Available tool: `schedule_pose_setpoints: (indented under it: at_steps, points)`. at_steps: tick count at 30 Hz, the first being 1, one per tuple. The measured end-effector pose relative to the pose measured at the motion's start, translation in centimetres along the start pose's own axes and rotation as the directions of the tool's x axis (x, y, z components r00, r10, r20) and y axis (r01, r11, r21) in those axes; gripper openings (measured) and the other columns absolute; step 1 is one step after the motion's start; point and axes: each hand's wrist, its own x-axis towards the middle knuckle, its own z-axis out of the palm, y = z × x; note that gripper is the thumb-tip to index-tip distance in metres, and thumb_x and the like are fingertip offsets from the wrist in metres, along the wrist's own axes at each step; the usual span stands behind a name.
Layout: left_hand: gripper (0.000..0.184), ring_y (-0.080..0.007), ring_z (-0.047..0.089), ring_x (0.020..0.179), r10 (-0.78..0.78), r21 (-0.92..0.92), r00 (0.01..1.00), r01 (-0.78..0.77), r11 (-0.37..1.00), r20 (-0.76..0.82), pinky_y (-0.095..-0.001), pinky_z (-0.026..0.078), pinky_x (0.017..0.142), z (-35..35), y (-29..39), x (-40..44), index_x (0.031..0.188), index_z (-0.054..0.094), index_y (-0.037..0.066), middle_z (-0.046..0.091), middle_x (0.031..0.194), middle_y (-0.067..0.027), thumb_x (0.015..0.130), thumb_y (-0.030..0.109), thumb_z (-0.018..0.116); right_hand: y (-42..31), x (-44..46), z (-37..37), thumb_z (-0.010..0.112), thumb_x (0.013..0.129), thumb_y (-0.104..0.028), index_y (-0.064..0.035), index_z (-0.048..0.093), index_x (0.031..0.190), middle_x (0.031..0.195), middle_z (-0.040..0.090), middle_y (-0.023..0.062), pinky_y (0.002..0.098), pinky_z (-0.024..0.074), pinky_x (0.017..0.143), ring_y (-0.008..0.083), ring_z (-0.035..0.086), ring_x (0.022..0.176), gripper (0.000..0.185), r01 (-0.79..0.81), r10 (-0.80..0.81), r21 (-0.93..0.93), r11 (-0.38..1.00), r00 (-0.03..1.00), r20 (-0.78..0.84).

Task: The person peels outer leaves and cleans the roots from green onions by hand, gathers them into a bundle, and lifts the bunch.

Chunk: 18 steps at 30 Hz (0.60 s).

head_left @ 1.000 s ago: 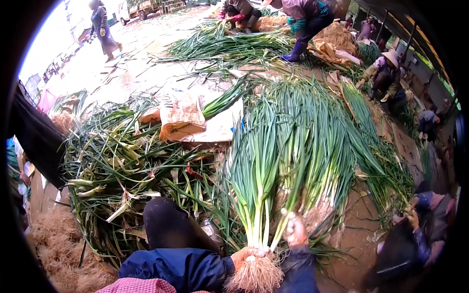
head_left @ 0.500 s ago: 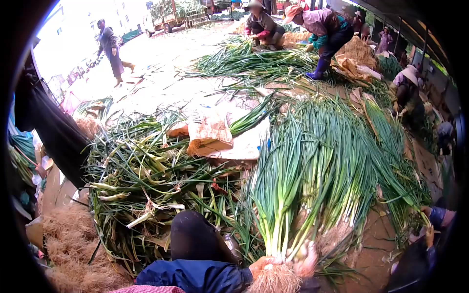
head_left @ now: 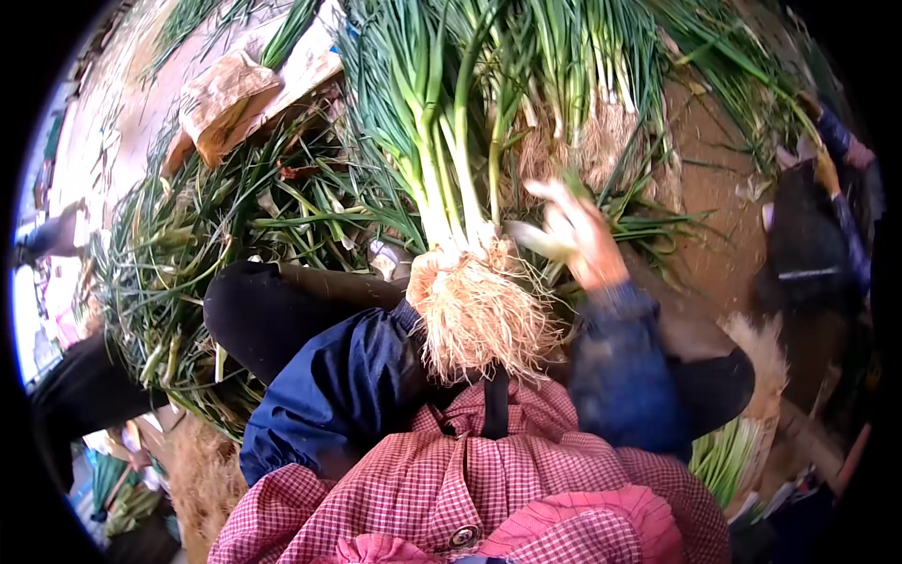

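My left hand (head_left: 428, 273) is closed round the lower stems of a bunch of green onions (head_left: 451, 188), just above the roots. Their pale, shaggy roots (head_left: 489, 320) hang towards my lap, and the long green leaves point away from me. To the right of the bunch is my right hand (head_left: 584, 240), blurred by motion and apart from the stems. A whitish, smeared shape (head_left: 540, 240) shows at its thumb side; I cannot make out whether the fingers hold it.
More green onions (head_left: 601, 70) lie in rows ahead, roots towards me. Leaf trimmings (head_left: 207, 226) are heaped at my left, beside a brown paper-like wrapper (head_left: 225, 99). Root clumps (head_left: 202, 479) lie at lower left. Another person's arm (head_left: 841, 150) reaches in at the right edge.
The view has tilted down towards my lap. My right hand has moved off the bunch to the right, while my left hand keeps its hold near the roots.
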Motion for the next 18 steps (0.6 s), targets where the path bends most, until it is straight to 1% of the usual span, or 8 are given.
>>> schedule_pose_setpoints:
  at_steps: [2, 3, 5, 9, 11, 12, 14, 18]
  points:
    - [0.042, -0.0265, 0.058, 0.091, -0.103, 0.051, 0.993, 0.106, 0.993, -0.06, -0.037, 0.049, 0.078, 0.4, 0.2, -0.7, 0.112, 0.048, -0.006, 0.058, 0.098, -0.0176, 0.076, 0.015, 0.055, -1.1, 6.0, 0.9, 0.044, 0.093, -0.033, 0.0036, 0.04, 0.122, 0.051, 0.031, -0.0098, 0.023, 0.042, 0.043, 0.0035, 0.031, 0.039, 0.047, -0.043, 0.043, 0.011, 0.999, 0.997, 0.06]
    - [0.041, -0.0263, 0.058, 0.09, -0.148, 0.088, 0.983, 0.158, 0.983, -0.108, -0.0368, 0.049, 0.078, 0.8, 0.2, -1.0, 0.111, 0.048, -0.005, 0.058, 0.098, -0.0174, 0.076, 0.014, 0.055, -1.0, 8.4, 2.3, 0.044, 0.093, -0.032, 0.002, 0.045, 0.117, 0.053, 0.033, -0.0096, 0.0196, 0.0338, 0.035, 0.0021, 0.03, 0.04, 0.042, -0.066, 0.077, 0.143, 0.987, 0.995, -0.07]
    - [0.04, -0.0259, 0.058, 0.089, -0.185, 0.142, 0.968, 0.21, 0.967, -0.171, -0.0365, 0.049, 0.078, 1.4, 0.6, -1.1, 0.11, 0.049, -0.005, 0.058, 0.097, -0.0168, 0.075, 0.014, 0.056, -1.3, 9.0, 2.4, 0.045, 0.092, -0.03, -0.0001, 0.051, 0.112, 0.055, 0.035, -0.009, 0.0176, 0.029, 0.034, 0.0018, 0.029, 0.04, 0.037, -0.137, 0.117, 0.17, 0.976, 0.985, 0.125]
    - [0.039, -0.0251, 0.058, 0.086, -0.212, 0.173, 0.955, 0.249, 0.953, -0.206, -0.0357, 0.049, 0.078, 3.0, 1.2, -0.8, 0.108, 0.05, -0.004, 0.058, 0.096, -0.0156, 0.074, 0.012, 0.057, 0.3, 4.4, 3.4, 0.051, 0.089, -0.03, 0.002, 0.058, 0.099, 0.059, 0.04, -0.005, 0.021, 0.0312, 0.037, 0.0052, 0.034, 0.044, 0.034, 0.084, -0.054, -0.379, 0.922, 0.995, 0.088]
    - [0.038, -0.0247, 0.058, 0.085, -0.22, 0.189, 0.944, 0.27, 0.944, -0.247, -0.0354, 0.049, 0.077, 2.3, 1.5, -0.6, 0.107, 0.051, -0.004, 0.058, 0.096, -0.0151, 0.073, 0.012, 0.058, 0.0, 4.6, 4.4, 0.052, 0.088, -0.028, -0.0003, 0.057, 0.096, 0.066, 0.048, 0.0022, 0.0276, 0.0386, 0.047, 0.0115, 0.045, 0.054, 0.029, -0.089, -0.025, -0.669, 0.738, 0.987, -0.159]
    - [0.038, -0.0233, 0.059, 0.084, -0.274, 0.167, 0.914, 0.333, 0.928, -0.3, -0.0342, 0.05, 0.076, 0.5, 1.8, -0.2, 0.108, 0.051, -0.004, 0.059, 0.094, -0.0144, 0.073, 0.01, 0.058, -0.3, 5.4, 4.5, 0.053, 0.088, -0.025, -0.0031, 0.057, 0.096, 0.072, 0.055, 0.008, 0.033, 0.0456, 0.057, 0.0169, 0.054, 0.062, 0.023, -0.218, -0.049, -0.861, 0.46, 0.962, -0.27]
    - [0.04, -0.0229, 0.06, 0.084, -0.287, 0.222, 0.882, 0.386, 0.895, -0.374, -0.0343, 0.05, 0.076, -1.2, 2.2, -0.1, 0.108, 0.051, -0.004, 0.06, 0.093, -0.0142, 0.071, 0.008, 0.058, -0.4, 4.1, 5.3, 0.053, 0.088, -0.023, -0.0017, 0.057, 0.093, 0.071, 0.055, 0.0071, 0.0289, 0.043, 0.05, 0.0123, 0.051, 0.059, 0.023, -0.241, -0.072, -0.943, 0.231, 0.962, -0.263]
    - [0.042, -0.0239, 0.06, 0.084, -0.233, 0.094, 0.939, 0.264, 0.96, -0.252, -0.0351, 0.049, 0.078, 1.0, 1.7, 0.1, 0.108, 0.051, -0.004, 0.06, 0.093, -0.0153, 0.069, 0.009, 0.06, 0.2, -2.8, 5.8, 0.045, 0.088, -0.009, -0.0035, 0.052, 0.089, 0.075, 0.055, 0.0033, 0.0158, 0.0381, 0.044, 0.0048, 0.045, 0.049, 0.009, 0.122, -0.167, -0.249, 0.961, 0.972, -0.166]
